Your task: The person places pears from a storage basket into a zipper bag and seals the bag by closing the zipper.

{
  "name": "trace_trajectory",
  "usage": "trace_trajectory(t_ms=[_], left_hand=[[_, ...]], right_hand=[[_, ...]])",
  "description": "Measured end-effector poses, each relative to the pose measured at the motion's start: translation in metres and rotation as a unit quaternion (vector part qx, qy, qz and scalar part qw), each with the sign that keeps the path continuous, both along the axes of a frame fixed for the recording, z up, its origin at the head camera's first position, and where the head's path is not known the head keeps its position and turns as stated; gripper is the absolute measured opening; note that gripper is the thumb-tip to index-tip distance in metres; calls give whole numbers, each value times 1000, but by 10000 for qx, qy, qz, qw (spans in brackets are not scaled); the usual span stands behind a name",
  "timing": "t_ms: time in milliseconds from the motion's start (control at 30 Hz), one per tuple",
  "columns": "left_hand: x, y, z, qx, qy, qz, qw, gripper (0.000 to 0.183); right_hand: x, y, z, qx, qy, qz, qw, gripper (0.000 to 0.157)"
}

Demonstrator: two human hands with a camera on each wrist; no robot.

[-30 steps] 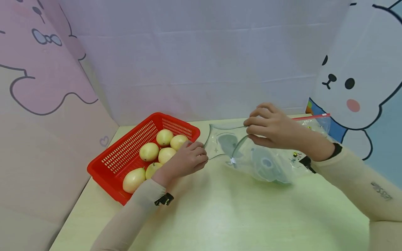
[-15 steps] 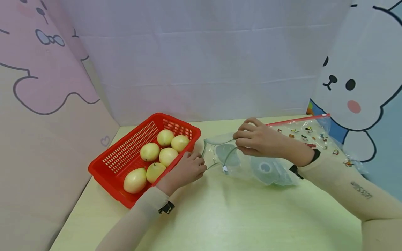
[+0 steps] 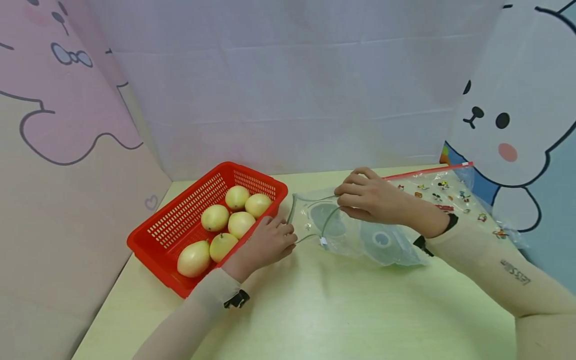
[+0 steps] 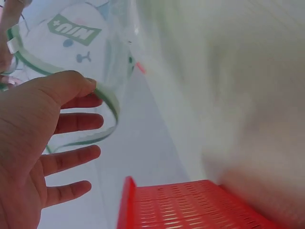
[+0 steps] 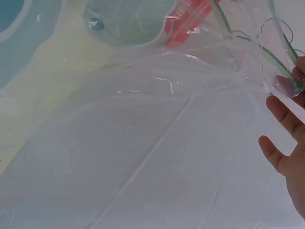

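A clear zip bag (image 3: 380, 245) with a green zip edge and pale green printed shapes lies across the table, its mouth spread wide between the hands. My left hand (image 3: 270, 242) pinches the mouth's left side; in the left wrist view, thumb and index finger grip the green zip edge (image 4: 107, 98) while the other fingers stretch out. On the opposite side, my right hand (image 3: 371, 197) pinches the green edge, seen at the right border of the right wrist view. A white slider (image 3: 323, 241) sits on the near edge. No fruit shows inside the bag.
Left of the bag stands a red slotted basket (image 3: 150, 262) holding several pale yellow fruits (image 3: 215, 218), close beside my left forearm. A second clear bag (image 3: 459, 192) with a red zip and small cartoon prints lies behind my right arm. Cloth-covered walls border the table.
My right hand has come down and left with the bag's edge, so the mouth sits lower. The red-zip bag shows more. My left hand has barely moved.
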State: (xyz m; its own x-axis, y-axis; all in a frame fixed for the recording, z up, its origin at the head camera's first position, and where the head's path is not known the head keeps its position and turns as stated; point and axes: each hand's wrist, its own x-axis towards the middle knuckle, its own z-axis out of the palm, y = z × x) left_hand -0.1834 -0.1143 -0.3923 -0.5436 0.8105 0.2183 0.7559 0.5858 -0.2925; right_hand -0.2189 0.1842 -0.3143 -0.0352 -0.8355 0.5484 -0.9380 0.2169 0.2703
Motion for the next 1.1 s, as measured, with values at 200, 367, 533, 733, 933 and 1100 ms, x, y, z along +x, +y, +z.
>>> trace_trajectory(t_ms=[200,367,533,733,933,1100], left_hand=[[-1,-5,29,407,109,96,9991,19],[-17,-17,49,558,50,510,9971,24],[-39,-36,61,584,-195,1195,9909,35],[-67,-58,66,275,-623,2021,9770,44],[-97,-75,52,187,-881,2419,9661,52],[-113,-84,39,54,-1249,2745,9534,62]], right_hand=[[0,2,0,-81,-53,14,10000,31],[-1,2,0,-125,-61,34,9999,30],[-1,2,0,-148,-79,63,9998,29],[-1,3,-1,-185,-53,49,9998,30],[-2,2,-1,-176,-69,58,9998,29],[-2,1,-3,-146,-57,33,9999,29]])
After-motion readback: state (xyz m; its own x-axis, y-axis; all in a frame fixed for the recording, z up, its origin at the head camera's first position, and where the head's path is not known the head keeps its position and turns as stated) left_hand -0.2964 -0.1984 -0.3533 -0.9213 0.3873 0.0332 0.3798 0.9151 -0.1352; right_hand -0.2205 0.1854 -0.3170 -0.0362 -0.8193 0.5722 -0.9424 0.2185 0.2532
